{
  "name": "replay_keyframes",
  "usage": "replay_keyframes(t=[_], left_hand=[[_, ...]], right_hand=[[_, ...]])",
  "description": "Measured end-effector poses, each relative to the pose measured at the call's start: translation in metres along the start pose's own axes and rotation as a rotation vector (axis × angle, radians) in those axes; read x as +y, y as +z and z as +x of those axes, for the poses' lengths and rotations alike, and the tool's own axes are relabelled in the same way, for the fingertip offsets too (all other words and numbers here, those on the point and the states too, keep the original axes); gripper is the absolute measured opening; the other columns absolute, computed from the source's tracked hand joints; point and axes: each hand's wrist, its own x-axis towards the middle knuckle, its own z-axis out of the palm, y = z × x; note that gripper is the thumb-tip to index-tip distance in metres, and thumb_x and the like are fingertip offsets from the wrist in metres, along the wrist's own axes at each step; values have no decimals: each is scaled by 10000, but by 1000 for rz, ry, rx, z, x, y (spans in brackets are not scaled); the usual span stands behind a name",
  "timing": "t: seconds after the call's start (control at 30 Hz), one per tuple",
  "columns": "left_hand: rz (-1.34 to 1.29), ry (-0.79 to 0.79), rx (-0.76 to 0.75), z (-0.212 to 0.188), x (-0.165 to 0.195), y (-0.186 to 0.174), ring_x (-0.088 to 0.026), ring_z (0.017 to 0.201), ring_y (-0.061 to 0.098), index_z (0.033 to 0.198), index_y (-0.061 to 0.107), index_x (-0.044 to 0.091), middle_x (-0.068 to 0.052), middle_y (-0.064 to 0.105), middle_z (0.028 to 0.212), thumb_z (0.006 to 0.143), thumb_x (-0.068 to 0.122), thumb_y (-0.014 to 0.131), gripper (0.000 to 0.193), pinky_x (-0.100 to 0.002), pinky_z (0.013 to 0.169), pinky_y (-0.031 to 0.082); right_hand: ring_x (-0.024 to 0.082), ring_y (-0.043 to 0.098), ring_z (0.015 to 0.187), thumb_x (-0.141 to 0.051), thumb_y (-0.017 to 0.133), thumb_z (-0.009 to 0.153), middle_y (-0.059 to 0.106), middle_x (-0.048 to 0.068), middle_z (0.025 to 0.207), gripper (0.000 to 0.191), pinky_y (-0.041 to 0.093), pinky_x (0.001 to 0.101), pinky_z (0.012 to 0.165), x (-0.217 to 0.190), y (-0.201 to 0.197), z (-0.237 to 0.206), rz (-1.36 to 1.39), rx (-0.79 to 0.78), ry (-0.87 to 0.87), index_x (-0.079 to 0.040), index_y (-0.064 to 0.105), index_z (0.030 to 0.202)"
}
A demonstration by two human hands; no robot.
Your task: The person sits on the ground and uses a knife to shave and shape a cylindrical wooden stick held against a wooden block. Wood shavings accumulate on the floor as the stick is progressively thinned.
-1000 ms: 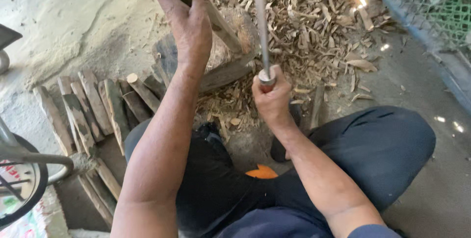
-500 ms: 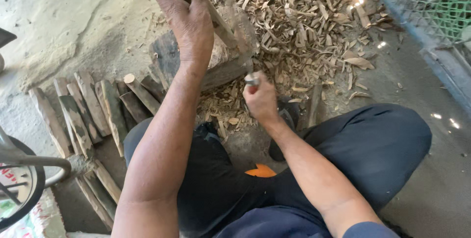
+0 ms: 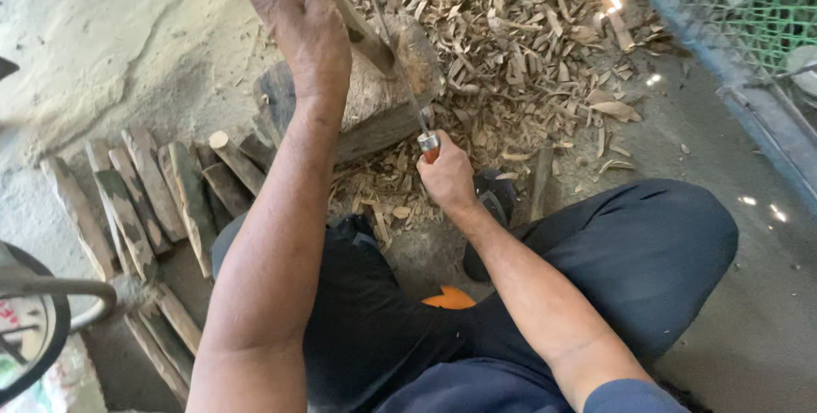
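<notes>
While the chopping block serves as landmark:
Left hand: above the block's far-left side, fingers clamped round a wooden stick slanting down onto the block.
Stick: lies inside those fingers, its lower end on the block top.
Right hand: just near-right of the block, fingers closed on the handle of a long blade.
Blade: runs thin across the block, probably touching the stick.
Split sticks: rowed left of the block.
Wood chips: heaped beyond and right of the block.

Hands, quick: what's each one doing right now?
Left hand: closed around a wooden stick held on the chopping block.
Right hand: closed on the knife handle.
</notes>
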Motion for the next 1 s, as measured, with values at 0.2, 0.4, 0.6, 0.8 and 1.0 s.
replay_keyframes(t=[0.2, 0.4, 0.6, 0.8, 1.0], left_hand=[[-64, 30, -88, 15, -5, -14, -421, 1626, 186, 1613, -187, 198, -250, 57, 1717, 1128, 262, 710, 1022, -615, 1363, 249], [49, 84, -88, 16, -10, -12, -376, 1565, 331, 1618, 50, 285, -216, 288, 1673, 1181, 175, 673, 769, -607, 1321, 331], [-81, 156, -142, 23, -4, -16, -384, 1584, 260, 1634, -152, 196, -225, 124, 1723, 1171, 123, 737, 1005, -618, 1320, 287], [-115, -118, -80, 30, -2, -28, -373, 1405, 445, 1620, 130, 93, -273, 373, 1536, 1013, 50, 783, 892, -598, 1204, 480], [-171, -45, -32, 37, -2, -31, -357, 1327, 564, 1563, 134, 151, -213, 454, 1448, 852, -96, 672, 925, -627, 1131, 543]], right_hand=[[190, 644, 587, -76, 719, 880, 649, 71, 730, 211, 520, 343, 516, -13, -31, 4, 349, -168, 255, -70, 624, 1068], [188, 624, 615, -53, 721, 954, 622, 77, 730, 140, 478, 332, 580, -16, -17, 1, 135, 155, -192, -50, 584, 987], [204, 601, 598, -92, 736, 851, 640, 78, 733, 195, 492, 372, 555, -14, -7, 8, 237, -87, 190, -63, 616, 1003], [135, 588, 628, -121, 729, 931, 618, 55, 752, 142, 474, 305, 546, -10, -33, 2, 154, 60, -137, -73, 626, 1016], [179, 640, 610, -133, 651, 921, 657, 56, 751, 225, 515, 362, 519, -10, -14, 7, -31, -28, 108, -92, 634, 1142]])
